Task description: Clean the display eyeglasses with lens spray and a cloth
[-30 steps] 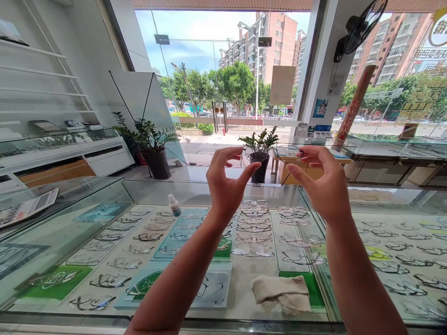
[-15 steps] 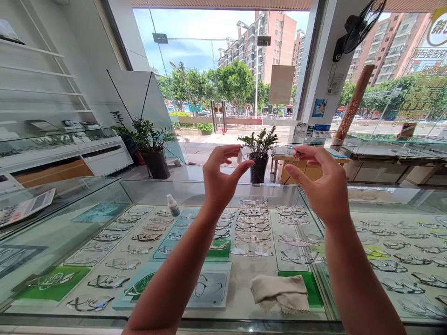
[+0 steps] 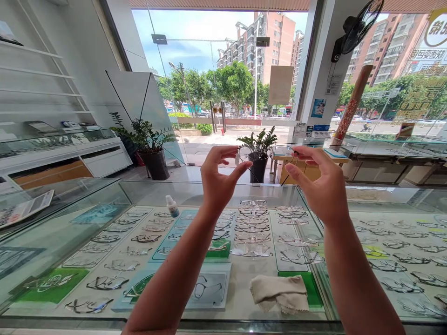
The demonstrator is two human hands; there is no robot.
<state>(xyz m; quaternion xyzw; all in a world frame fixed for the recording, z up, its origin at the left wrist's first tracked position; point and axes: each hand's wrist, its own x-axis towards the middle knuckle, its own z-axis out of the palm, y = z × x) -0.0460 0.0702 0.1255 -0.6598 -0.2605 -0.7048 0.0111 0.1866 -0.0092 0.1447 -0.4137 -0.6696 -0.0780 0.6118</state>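
Both my hands hold up a pair of thin-rimmed glasses [image 3: 268, 156] at eye level, above a glass display counter [image 3: 146, 188]. My left hand [image 3: 218, 179] pinches the frame's left end between thumb and fingertips. My right hand [image 3: 323, 184] pinches the right end the same way. The lenses are clear and the potted plant behind shows through them. The temples hang down thin and dark between my hands.
Under the counter glass lie several rows of glasses on trays [image 3: 253, 228]. A beige cleaning cloth [image 3: 279, 291] and a small spray bottle [image 3: 172, 205] rest on the counter top. Two potted plants [image 3: 150, 144] stand behind, by the shop window. A side showcase [image 3: 52, 139] is at left.
Both hands and the glasses have shifted slightly to the left; the grip is unchanged.
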